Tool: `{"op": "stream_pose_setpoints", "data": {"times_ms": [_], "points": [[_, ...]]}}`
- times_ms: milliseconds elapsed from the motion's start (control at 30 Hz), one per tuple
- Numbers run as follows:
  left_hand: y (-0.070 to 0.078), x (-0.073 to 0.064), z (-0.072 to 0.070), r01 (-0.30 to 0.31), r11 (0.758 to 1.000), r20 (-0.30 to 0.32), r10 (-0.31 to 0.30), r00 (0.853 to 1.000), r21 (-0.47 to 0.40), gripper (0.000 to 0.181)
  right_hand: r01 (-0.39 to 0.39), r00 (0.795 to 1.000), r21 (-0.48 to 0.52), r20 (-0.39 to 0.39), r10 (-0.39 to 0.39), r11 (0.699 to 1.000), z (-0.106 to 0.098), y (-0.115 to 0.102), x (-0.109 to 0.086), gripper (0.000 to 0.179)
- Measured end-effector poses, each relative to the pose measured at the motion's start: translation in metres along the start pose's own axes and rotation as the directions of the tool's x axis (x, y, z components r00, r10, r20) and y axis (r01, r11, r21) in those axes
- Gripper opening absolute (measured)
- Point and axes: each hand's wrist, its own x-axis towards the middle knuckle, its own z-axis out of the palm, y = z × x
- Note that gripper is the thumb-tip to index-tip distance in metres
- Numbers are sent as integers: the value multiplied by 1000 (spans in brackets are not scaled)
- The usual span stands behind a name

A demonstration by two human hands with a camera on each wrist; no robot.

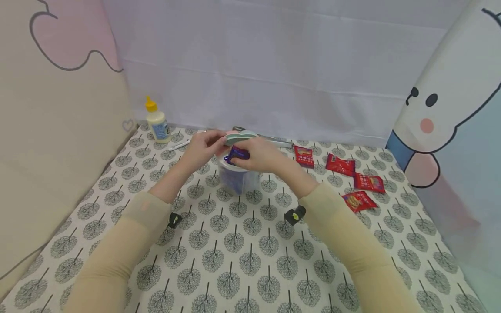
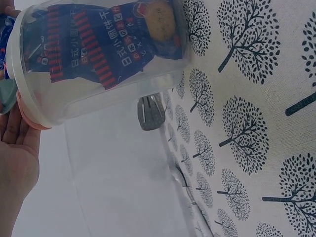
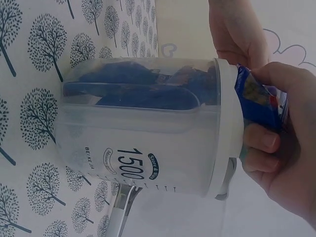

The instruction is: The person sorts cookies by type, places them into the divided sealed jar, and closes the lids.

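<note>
1. At the middle of the patterned cloth (image 1: 250, 243), in the head view, a clear lidded container (image 1: 252, 179) stands upright, about four o'clock from the left hand (image 1: 201, 148).
2. The left hand's thumb and forefinger pinch the edge of a green flap (image 1: 239, 137) at the container's top.
3. The right hand (image 1: 261, 154) pinches a blue packet (image 1: 238, 153), which lies at nine o'clock from that hand, over the container's mouth.
4. From the right hand, four red packets (image 1: 340, 164) lie between three and four o'clock, well apart from it. The glue bottle (image 1: 158, 125) stands about ten o'clock from the left hand.
5. In the left wrist view, the container is between one and two o'clock from the left hand, whose fingers reach the rim; its thumb is hidden here. Blue biscuit packets (image 2: 98, 42) show through the wall, and a grey slotted tool head (image 2: 150, 113) shows at five o'clock from them.
6. In the right wrist view, the blue packet is at eleven o'clock from the right hand, between its curled fingers and thumb, just beside the white rim (image 3: 229, 128). The left hand is at twelve o'clock from this packet. The container wall reads "1500".
</note>
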Motion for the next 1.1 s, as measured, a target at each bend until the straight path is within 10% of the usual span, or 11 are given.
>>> {"op": "stream_pose_setpoints", "data": {"times_ms": [533, 800, 967, 1100], "points": [[1, -1, 0, -4, 1000, 8, 4, 1000, 7, 35, -87, 983, -37, 159, 92, 996, -4, 1, 10, 25], [2, -1, -1, -6, 999, -10, 6, 1000, 46, 35, -12, 999, -153, -34, 6, 988, 8, 4, -6, 53], [3, -1, 0, -2, 999, -2, 2, 1000, 35, 34, 21, 970, -160, -237, -59, 987, 8, 2, -15, 47], [2, -2, 1, 0, 1000, -5, 0, 1000, 27, 34, 62, 961, -187, -254, -109, 980, 7, -2, -12, 35]]}}
